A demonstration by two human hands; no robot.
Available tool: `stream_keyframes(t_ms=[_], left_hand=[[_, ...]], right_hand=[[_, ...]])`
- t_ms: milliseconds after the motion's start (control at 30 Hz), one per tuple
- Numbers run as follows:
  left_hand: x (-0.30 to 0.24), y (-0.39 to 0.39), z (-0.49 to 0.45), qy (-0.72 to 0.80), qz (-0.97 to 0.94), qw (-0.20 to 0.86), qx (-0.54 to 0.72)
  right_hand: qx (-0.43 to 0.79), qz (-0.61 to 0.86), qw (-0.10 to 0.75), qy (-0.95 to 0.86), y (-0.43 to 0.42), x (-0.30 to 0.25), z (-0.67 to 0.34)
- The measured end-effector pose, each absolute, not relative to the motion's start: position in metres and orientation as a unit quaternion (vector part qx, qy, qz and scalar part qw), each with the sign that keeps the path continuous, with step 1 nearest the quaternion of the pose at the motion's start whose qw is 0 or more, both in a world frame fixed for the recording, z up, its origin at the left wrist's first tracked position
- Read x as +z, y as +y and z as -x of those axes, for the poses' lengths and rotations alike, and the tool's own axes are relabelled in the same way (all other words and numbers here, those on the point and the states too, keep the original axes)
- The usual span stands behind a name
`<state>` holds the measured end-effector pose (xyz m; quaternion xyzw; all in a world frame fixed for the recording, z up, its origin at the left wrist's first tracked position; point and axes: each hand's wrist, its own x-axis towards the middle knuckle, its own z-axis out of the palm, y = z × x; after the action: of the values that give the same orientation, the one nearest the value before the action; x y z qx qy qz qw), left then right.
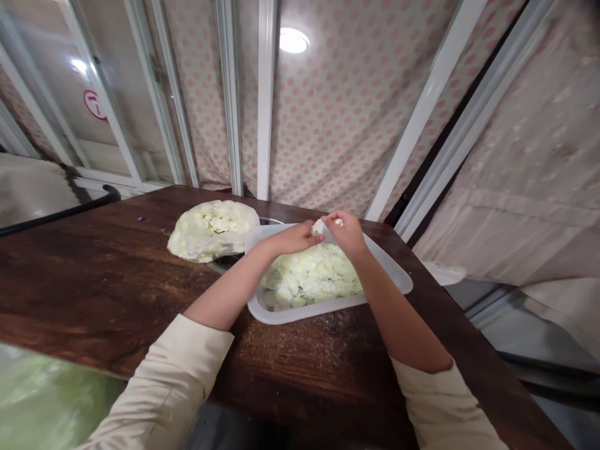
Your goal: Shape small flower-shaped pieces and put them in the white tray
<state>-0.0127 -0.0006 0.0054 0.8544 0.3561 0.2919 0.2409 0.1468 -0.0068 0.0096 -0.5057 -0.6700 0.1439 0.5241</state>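
Note:
Above the far side of a white plastic tub (394, 275), my two hands come together on a small white cauliflower floret (320, 226). My left hand (300, 237) pinches it from the left. From the right, the bent fingers of my right hand (345, 230) grip it too. Below them, a heap of pale green-white cauliflower pieces (309, 275) lies in the tub. Left of the tub sits a plastic bag (187, 240) with an open top, holding more pale pieces. My fingers hide part of the floret.
The tub and bag stand on a dark wooden table (94, 269) with crumbs along its front. A blurred bag of green stuff (42, 400) is at the lower left. Behind the table are white-framed windows with a pink-dotted curtain (328, 125); a pale curtain (529, 169) hangs at right.

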Motion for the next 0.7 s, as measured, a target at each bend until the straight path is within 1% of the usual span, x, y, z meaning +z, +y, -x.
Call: stream_keyframes(t_ms=[100, 200, 333, 400, 567, 700], left_hand=[[0.004, 0.001, 0.012, 0.325, -0.860, 0.259, 0.295], [0.006, 0.002, 0.012, 0.324, -0.851, 0.287, 0.298], [0.010, -0.001, 0.010, 0.358, -0.830, 0.317, 0.287], [0.012, -0.003, 0.010, 0.369, -0.825, 0.312, 0.293], [0.015, -0.004, 0.012, 0.392, -0.801, 0.284, 0.353], [0.015, -0.004, 0.013, 0.415, -0.782, 0.267, 0.382]], right_hand=[[0.118, 0.536, 0.557, -0.623, -0.002, 0.008, -0.154], [0.114, 0.541, 0.564, -0.613, -0.002, 0.007, -0.154], [0.144, 0.521, 0.540, -0.646, -0.007, 0.008, -0.145], [0.167, 0.506, 0.530, -0.660, -0.010, 0.008, -0.143], [0.226, 0.485, 0.507, -0.676, -0.012, 0.008, -0.141], [0.206, 0.467, 0.481, -0.713, -0.014, 0.009, -0.141]])
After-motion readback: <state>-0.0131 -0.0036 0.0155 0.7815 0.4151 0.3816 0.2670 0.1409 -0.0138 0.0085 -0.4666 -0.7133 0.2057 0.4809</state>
